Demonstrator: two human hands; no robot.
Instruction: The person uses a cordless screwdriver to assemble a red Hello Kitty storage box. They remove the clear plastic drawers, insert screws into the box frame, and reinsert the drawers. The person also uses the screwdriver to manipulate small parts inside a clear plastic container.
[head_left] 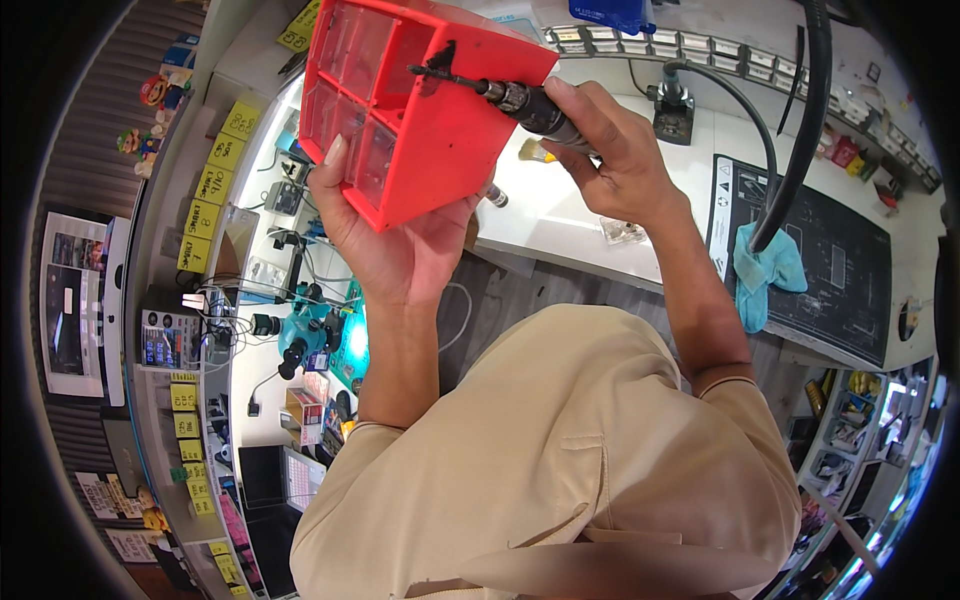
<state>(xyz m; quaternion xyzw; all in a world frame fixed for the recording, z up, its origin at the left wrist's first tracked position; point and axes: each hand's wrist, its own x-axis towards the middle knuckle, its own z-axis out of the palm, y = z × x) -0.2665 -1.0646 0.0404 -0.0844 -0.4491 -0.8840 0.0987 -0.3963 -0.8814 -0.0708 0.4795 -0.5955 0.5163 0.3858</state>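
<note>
My left hand (385, 240) holds up a red plastic organiser box (430, 140) with several clear small drawers, gripping it from below with the thumb on its drawer face. My right hand (620, 150) grips a black pen-shaped rotary tool (515, 98). The tool's thin dark tip rests against the top edge of the red box, where a dark ragged notch shows. Both hands are raised above a white workbench (590, 235). A small brush (535, 152) lies on the bench just under the tool.
A black work mat (840, 270) with a teal cloth (765, 275) lies to the right. A thick black hose (805, 120) arcs over it. A teal microscope (310, 335), cables and yellow-labelled shelves (215, 185) crowd the left. Small parts bins (700, 45) line the back.
</note>
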